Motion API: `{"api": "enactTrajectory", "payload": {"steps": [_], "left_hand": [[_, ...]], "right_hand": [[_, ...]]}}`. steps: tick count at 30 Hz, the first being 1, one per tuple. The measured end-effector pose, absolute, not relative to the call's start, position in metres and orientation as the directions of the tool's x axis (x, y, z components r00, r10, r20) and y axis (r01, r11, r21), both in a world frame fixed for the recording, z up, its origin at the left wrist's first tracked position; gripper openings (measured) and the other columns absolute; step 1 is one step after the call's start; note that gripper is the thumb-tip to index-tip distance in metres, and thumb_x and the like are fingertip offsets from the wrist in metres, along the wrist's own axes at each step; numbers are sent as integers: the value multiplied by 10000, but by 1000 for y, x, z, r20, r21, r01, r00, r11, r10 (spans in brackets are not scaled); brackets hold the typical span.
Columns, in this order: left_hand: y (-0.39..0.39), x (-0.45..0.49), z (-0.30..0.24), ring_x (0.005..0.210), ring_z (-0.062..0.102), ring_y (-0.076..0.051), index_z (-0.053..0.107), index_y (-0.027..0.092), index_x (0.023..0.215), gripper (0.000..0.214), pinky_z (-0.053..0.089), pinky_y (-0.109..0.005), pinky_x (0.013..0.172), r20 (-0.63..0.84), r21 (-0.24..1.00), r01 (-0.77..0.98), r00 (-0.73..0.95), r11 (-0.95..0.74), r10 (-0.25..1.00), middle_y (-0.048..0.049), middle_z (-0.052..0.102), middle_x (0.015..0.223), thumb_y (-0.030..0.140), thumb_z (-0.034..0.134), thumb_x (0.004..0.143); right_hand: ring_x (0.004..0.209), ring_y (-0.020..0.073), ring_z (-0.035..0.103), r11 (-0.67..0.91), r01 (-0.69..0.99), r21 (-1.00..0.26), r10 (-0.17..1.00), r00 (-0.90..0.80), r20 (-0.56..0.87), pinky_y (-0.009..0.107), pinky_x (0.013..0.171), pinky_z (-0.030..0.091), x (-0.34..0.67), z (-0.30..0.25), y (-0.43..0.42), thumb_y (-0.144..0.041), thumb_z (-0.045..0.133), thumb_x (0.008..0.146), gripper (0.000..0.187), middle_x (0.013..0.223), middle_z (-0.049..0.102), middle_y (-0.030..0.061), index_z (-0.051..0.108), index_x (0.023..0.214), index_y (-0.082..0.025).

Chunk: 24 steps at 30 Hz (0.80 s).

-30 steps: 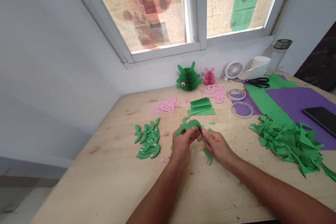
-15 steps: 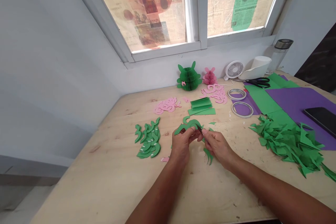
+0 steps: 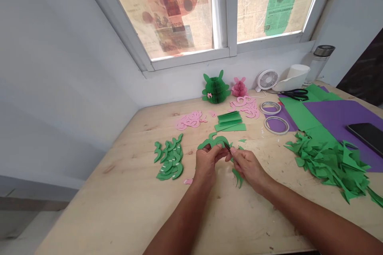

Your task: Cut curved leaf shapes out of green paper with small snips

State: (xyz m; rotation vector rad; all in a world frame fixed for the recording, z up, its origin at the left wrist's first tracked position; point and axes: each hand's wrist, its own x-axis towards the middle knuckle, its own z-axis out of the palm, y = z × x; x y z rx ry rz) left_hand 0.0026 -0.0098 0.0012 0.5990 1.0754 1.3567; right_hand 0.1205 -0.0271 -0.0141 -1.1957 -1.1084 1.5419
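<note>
Near the middle of the table, my left hand [image 3: 207,162] pinches a curved green paper piece [image 3: 213,141] between thumb and fingers. My right hand [image 3: 249,164] is closed on scissors [image 3: 228,148]; only their dark blades show, touching the paper's right end, and the handles are hidden in my palm. Thin green offcuts [image 3: 238,177] lie under my right hand. To the left of my hands is a pile of curved green cutouts [image 3: 170,159], some with white strips on them. A small pink scrap [image 3: 188,181] rests beside my left wrist.
Pink cutouts [image 3: 191,120] and folded green paper [image 3: 229,118] lie behind my hands. Further back stand a green honeycomb paper figure [image 3: 216,89], a pink one [image 3: 239,87] and a fan [image 3: 267,80]. At right are tape rolls [image 3: 277,132], green scraps [image 3: 332,163] and a phone [image 3: 366,135].
The green paper in my left hand has tilted slightly, its left part now a little higher. Both hands stay in nearly the same place.
</note>
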Motion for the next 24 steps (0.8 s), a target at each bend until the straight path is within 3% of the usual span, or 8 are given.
{"api": "enactTrajectory", "payload": {"steps": [24], "left_hand": [[-7,4,-4,543,624,-147,562,129,640,213,520,-297,635,-257,857,-491,-144,157,956,-25,650,598,203,734,538]], "right_hand": [[331,46,194,-257,-123,-959,961,-140,-239,194,344,129,117,-13,-30,-605,492,749,467,371,261,-106,554,678,-148]]}}
